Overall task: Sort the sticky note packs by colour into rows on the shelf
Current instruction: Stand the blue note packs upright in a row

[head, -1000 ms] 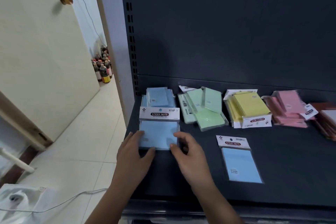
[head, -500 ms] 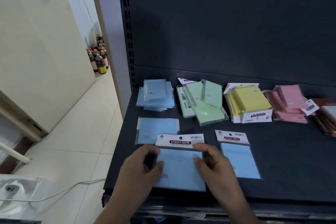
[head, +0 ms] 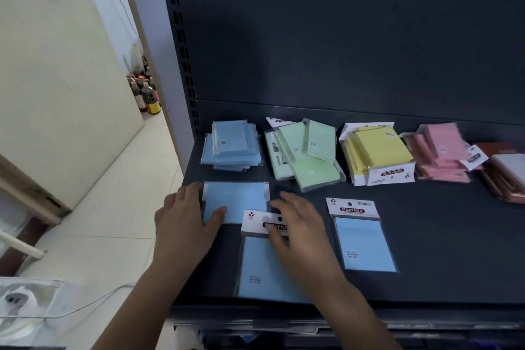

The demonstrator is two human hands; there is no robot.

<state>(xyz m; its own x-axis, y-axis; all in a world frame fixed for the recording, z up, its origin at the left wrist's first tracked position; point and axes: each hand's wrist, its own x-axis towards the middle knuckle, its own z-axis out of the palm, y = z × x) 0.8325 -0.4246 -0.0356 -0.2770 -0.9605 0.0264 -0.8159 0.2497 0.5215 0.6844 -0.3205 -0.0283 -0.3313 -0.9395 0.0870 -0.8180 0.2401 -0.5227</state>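
1. Grouped at back of dark metal shelf (head: 454,236): blue sticky-note stack (head: 231,148), green stack (head: 308,155), yellow stack (head: 379,152), pink stack (head: 441,150).
2. Unrowed in front: rear blue pack (head: 238,199), front blue pack (head: 261,270), right blue pack (head: 365,246).
3. Hands apart, flat, gripping nothing: left hand (head: 184,217) on rear blue pack, right hand (head: 299,226) (blurred) on front blue pack.

This is looking like a small shop or its stockroom: a dark metal display shelf (head: 426,236) with a slotted upright (head: 181,65) is carrying retail-wrapped sticky note packs (head: 231,145), lying in blue, green, yellow and pink piles along its far edge. A near pack's header card (head: 352,207) is reading STICKY NOTE, while bottles (head: 145,91) are crowding the tiled floor (head: 113,221) at far left, beyond a cream door (head: 56,79).
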